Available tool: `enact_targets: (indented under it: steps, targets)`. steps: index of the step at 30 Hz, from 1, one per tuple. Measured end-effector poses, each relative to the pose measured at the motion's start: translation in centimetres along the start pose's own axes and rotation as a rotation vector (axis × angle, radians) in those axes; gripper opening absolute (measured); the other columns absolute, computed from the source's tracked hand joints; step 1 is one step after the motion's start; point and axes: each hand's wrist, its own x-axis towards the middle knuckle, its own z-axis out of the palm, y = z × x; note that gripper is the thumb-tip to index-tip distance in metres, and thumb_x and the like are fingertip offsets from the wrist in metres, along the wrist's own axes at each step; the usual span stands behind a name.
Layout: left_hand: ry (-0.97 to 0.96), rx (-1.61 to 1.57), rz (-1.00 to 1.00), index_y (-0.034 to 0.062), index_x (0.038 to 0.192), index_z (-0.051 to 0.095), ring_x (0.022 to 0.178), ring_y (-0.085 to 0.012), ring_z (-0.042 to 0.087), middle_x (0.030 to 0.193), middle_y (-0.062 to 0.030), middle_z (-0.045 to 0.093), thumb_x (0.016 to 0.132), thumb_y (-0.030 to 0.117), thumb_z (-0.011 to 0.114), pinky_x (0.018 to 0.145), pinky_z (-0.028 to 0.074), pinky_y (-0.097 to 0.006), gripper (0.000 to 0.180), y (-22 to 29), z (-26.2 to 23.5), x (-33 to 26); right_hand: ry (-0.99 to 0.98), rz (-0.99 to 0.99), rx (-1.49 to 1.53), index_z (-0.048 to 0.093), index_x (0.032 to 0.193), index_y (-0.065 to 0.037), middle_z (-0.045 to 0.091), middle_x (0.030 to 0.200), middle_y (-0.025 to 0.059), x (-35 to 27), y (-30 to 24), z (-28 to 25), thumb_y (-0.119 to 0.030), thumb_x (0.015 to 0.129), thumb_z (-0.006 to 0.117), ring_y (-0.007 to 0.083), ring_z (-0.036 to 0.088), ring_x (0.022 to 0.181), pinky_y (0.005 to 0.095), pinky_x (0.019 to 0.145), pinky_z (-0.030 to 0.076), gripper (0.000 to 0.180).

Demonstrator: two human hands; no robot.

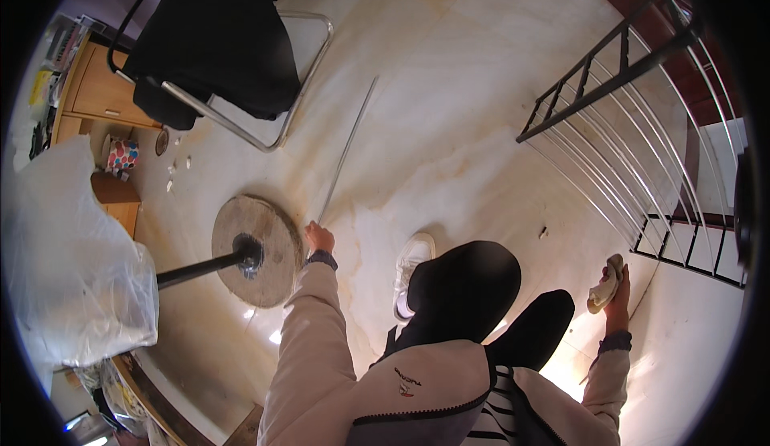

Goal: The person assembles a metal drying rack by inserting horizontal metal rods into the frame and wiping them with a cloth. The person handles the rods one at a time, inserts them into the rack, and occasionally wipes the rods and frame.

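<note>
My left hand (320, 239) is closed around the near end of a thin, straight metal rod (350, 143). The rod stretches away from me, its far end beyond the middle of the floor. Out to the right, my right hand (618, 308) grips a crumpled, pale beige cloth (606, 285), with part of the cloth standing up past the fingers. Beyond that hand is a rack (618, 137) with a dark frame and a row of slim silver bars; hand and rack look apart.
Left of my left hand stands a round, worn base (277, 265) with a dark pole (196, 271). A clear plastic bag (88, 261) bulges at the left. A chair (317, 45) draped with black cloth (224, 45) stands farther off. Small scraps (170, 184) lie on the floor.
</note>
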Motion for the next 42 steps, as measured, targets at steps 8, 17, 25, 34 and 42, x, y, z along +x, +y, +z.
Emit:
enact_targets:
  steps: [8, 17, 25, 34, 42]
  targets:
    - [-0.035, 0.317, 0.045, 0.0034, 0.102, 0.057, 0.097, -0.0404, 0.066, 0.101, -0.0217, 0.065, 0.09, 0.009, 0.056, 0.084, 0.055, -0.049, 0.014, 3.0, -0.6, -0.3, -0.05, 0.048, -0.04, 0.064, 0.109, -0.011, 0.067, 0.081, 0.0057, 3.3, -1.3, 10.7, -0.054, 0.1, 0.05, 0.0146, 0.062, 0.059, 0.0266, 0.052, 0.053, 0.046]
    - [0.321, -0.323, 0.283, 0.0005, 0.119, 0.047, 0.084, -0.0447, 0.061, 0.096, -0.0257, 0.061, 0.101, 0.01, 0.044, 0.071, 0.047, -0.051, 0.02, 8.3, -8.5, -10.0, -0.31, 0.153, 0.271, 0.059, 0.128, -0.01, 0.068, 0.106, 0.0117, 4.6, 7.1, 16.7, -0.058, 0.101, 0.044, 0.0237, 0.066, 0.092, 0.0396, 0.077, 0.057, 0.056]
    - [0.4, -0.555, 0.688, -0.0007, 0.124, 0.056, 0.079, -0.0356, 0.064, 0.094, -0.021, 0.065, 0.1, 0.006, 0.052, 0.072, 0.052, -0.04, 0.026, 20.4, -18.6, -20.7, -0.519, -0.046, 0.145, 0.055, 0.133, -0.016, 0.066, 0.12, 0.003, -2.9, 8.2, 34.9, -0.05, 0.103, 0.045, 0.0205, 0.063, 0.111, 0.0418, 0.088, 0.054, 0.046]
    - [0.299, -0.412, 1.267, 0.0011, 0.119, 0.058, 0.07, -0.0403, 0.064, 0.086, -0.0212, 0.064, 0.098, 0.006, 0.054, 0.06, 0.051, -0.045, 0.021, 25.4, -24.9, -28.1, -0.714, 0.055, 0.729, 0.06, 0.104, -0.005, 0.051, 0.073, 0.0047, -20.4, 2.8, 37.6, -0.054, 0.104, 0.036, 0.0175, 0.049, 0.066, 0.0345, 0.064, 0.045, 0.055]
    - [0.226, -0.057, 1.524, 0.006, 0.109, 0.059, 0.061, -0.0353, 0.06, 0.077, -0.0139, 0.059, 0.091, 0.0, 0.06, 0.051, 0.048, -0.043, 0.018, 26.6, -29.6, -28.5, -0.497, -0.305, 1.131, 0.052, 0.085, -0.013, 0.039, 0.061, 0.001, -15.9, -7.9, 20.1, -0.046, 0.099, 0.035, 0.019, 0.039, 0.054, 0.0358, 0.052, 0.035, 0.04]
